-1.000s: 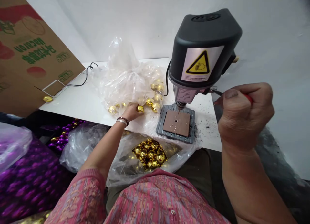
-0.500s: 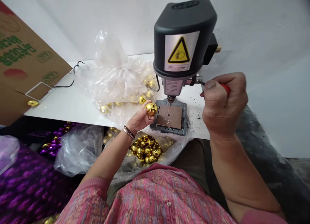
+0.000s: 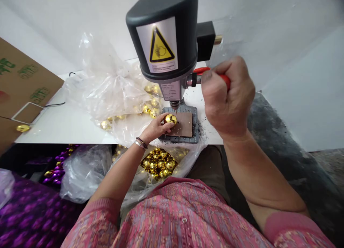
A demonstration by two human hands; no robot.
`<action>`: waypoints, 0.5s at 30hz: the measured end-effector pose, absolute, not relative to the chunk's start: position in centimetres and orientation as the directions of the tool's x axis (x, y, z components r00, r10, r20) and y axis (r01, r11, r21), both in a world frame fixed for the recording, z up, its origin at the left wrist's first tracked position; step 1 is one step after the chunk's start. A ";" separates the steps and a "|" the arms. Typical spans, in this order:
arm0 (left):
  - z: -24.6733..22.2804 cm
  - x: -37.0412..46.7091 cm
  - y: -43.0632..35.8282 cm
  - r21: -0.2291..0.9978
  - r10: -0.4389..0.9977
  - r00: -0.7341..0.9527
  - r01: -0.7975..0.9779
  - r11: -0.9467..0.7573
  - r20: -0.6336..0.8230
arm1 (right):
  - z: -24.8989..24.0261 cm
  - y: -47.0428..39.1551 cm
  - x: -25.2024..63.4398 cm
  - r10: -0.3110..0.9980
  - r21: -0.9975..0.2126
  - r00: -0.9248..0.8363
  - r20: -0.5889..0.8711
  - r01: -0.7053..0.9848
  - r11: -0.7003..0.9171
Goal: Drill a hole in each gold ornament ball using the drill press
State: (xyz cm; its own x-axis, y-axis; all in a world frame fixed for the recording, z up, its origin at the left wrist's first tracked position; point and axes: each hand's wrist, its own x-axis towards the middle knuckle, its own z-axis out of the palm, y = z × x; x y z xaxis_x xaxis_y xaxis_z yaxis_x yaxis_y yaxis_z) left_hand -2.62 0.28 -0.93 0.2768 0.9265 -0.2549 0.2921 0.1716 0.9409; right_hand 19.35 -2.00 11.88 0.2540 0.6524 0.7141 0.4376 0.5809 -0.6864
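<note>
The gold ball [image 3: 170, 119] is probably light, a hollow shell that feels stiff yet could dent or crack if squeezed hard. Its polished skin looks slippery, so the surest hold is likely around its left and near sides, with the top left bare and the fingers well away from the drill bit [image 3: 176, 111].

The ball is round and bright yellow-gold, faceted like small mirror tiles, with dark patches that look like reflections. It sits over the left part of the brown board [image 3: 185, 128] on the base of the drill press [image 3: 163, 51], near the bit; whether it touches the board I cannot tell.

The left hand [image 3: 157, 129] has its fingers clamped on the ball, thumb on the near side. The right hand [image 3: 228, 97] is wrapped tightly around the red handle [image 3: 225, 82] on the right of the press. More gold balls lie on the bench [image 3: 56, 133] by the clear plastic bag [image 3: 107, 87], left of the press, and others fill a bag [image 3: 188, 165] at the near edge.
</note>
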 end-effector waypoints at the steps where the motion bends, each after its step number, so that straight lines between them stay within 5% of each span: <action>1: -0.9 -2.4 0.3 0.935 0.929 0.268 0.313 0.168 -0.257 | 12.8 -1.8 19.3 0.683 -0.719 0.272 0.678 0.440 0.539; 6: -0.4 -1.4 0.6 0.912 0.942 0.223 0.382 0.153 -0.251 | 17.5 0.2 19.3 0.813 -0.803 0.311 0.493 0.523 0.286; 15: -0.5 -0.6 1.2 0.842 0.956 0.209 0.537 0.062 -0.204 | 18.6 3.8 20.0 0.872 -0.862 0.259 0.414 0.418 0.285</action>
State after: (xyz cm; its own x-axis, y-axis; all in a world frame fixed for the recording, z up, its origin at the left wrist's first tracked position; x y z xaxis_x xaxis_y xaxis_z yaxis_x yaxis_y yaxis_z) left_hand -0.64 1.16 -0.45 0.2086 0.9565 -0.2039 0.5366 0.0624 0.8415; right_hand 20.03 3.82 18.57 0.2594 0.8724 0.4144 0.4180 0.2854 -0.8624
